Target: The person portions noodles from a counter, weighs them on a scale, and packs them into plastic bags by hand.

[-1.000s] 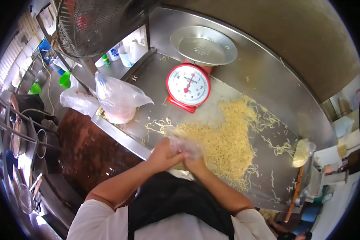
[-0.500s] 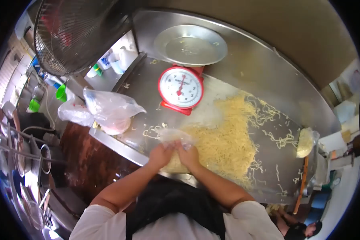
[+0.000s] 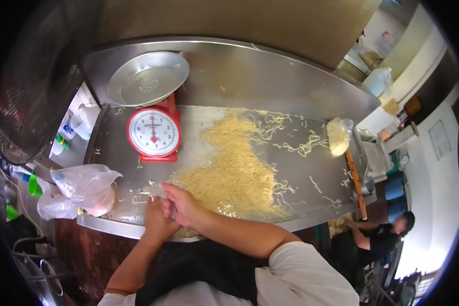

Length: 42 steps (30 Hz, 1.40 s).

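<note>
My right hand (image 3: 182,204) is closed on the gathered top of a clear plastic bag (image 3: 156,191), which pokes out past the fingers. Just below it, my left hand (image 3: 158,220) grips the same bag, its fingers partly hidden. The lower part of the bag is mostly hidden by my hands and forearms. To the right of my hands spreads a heap of pale yellow noodles (image 3: 234,173) on the metal table (image 3: 311,173). Short loose strands lie just left of the hands.
A red dial scale (image 3: 154,131) with a round metal pan (image 3: 148,81) stands at the back left. White plastic bags (image 3: 84,188) sit at the left edge. At the right are a bagged noodle portion (image 3: 337,137) and a wooden stick (image 3: 355,186). Another person (image 3: 377,237) works beyond.
My view has turned, so the scale and heap appear further left. My hands were side by side at the bag's opening; now the right lies across the left, with the bag's top gathered.
</note>
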Available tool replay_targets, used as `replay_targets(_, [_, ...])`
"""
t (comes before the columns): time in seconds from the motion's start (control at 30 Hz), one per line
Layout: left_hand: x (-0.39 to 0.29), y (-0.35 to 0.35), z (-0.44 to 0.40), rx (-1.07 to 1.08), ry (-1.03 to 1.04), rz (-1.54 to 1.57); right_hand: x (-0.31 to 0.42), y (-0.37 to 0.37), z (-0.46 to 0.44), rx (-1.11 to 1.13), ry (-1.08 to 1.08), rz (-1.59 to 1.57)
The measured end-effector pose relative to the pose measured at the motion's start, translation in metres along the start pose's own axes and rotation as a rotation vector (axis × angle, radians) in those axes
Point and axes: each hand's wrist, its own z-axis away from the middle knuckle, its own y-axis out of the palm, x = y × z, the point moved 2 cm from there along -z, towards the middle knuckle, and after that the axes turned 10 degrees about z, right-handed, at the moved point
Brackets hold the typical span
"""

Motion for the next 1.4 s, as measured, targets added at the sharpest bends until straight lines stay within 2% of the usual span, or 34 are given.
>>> replay_targets(0.1, [0.028, 0.033, 0.021, 0.447, -0.487, 0.306, 0.001, 0.008, 0.023, -0.178, -0.005, 0.371])
replay_targets(0.13, [0.028, 0.038, 0.029, 0.485, -0.716, 0.413, -0.007, 0.0, 0.022, -0.14, -0.049, 0.416])
replay_targets(0.23, [0.077, 0.09, 0.067, 0.489, -0.129, -0.041, -0.012, -0.01, 0.031, -0.113, -0.234, 0.672])
replay_targets(0.27, [0.084, 0.101, 0.07, 0.482, 0.072, -0.191, -0.002, 0.003, 0.045, -0.173, -0.187, 0.714])
replay_targets(0.33, [0.035, 0.054, 0.024, 0.235, 0.01, 0.277, 0.006, 0.0, 0.054, -0.12, -0.225, 0.92])
replay_targets(0.37, [0.032, 0.045, 0.018, 0.252, 0.014, 0.35, 0.009, 0.0, 0.059, -0.09, -0.241, 1.022])
replay_targets(0.4, [0.028, 0.036, 0.012, 0.271, 0.017, 0.424, 0.017, -0.001, 0.062, -0.122, -0.233, 0.981])
replay_targets(0.5, [-0.009, 0.026, -0.014, 0.264, -0.083, 0.479, 0.027, 0.0, 0.073, -0.155, -0.222, 0.873])
replay_targets(0.57, [0.007, 0.038, -0.007, 0.343, -0.122, 0.293, 0.032, -0.007, 0.074, -0.131, -0.28, 0.829])
replay_targets(0.67, [-0.003, 0.031, -0.01, 0.37, -0.106, 0.175, 0.026, -0.022, 0.083, -0.337, -0.763, 1.348])
replay_targets(0.77, [0.002, 0.036, -0.002, 0.301, -0.023, 0.124, 0.02, -0.026, 0.083, -0.189, -0.261, 1.859])
replay_targets(0.8, [0.007, 0.04, 0.001, 0.263, 0.008, 0.103, 0.019, -0.023, 0.089, -0.288, -0.188, 1.939])
replay_targets(0.9, [0.014, 0.04, 0.0, 0.284, -0.027, 0.13, 0.004, -0.032, 0.079, -0.104, -0.238, 1.974])
replay_targets(1.0, [0.012, 0.035, 0.002, 0.282, 0.005, 0.188, 0.015, -0.03, 0.088, 0.004, 0.068, 1.448])
replay_targets(1.1, [0.001, 0.009, 0.005, 0.146, -0.078, 0.308, 0.019, -0.043, 0.077, -0.006, -0.006, 1.325])
replay_targets(1.2, [0.012, -0.019, 0.022, 0.25, -0.428, 0.477, 0.025, -0.041, 0.072, -0.022, 0.028, 1.125])
replay_targets(1.23, [0.011, -0.015, 0.022, 0.306, -0.648, 0.742, 0.023, -0.04, 0.068, -0.012, 0.055, 1.062])
replay_targets(1.33, [-0.005, -0.002, 0.024, 0.407, -1.33, 1.537, -0.002, -0.009, 0.067, 0.293, 0.112, 1.277])
replay_targets(1.4, [0.01, 0.004, 0.02, 0.462, -1.044, 1.089, -0.013, -0.01, 0.072, 0.286, 0.083, 1.442])
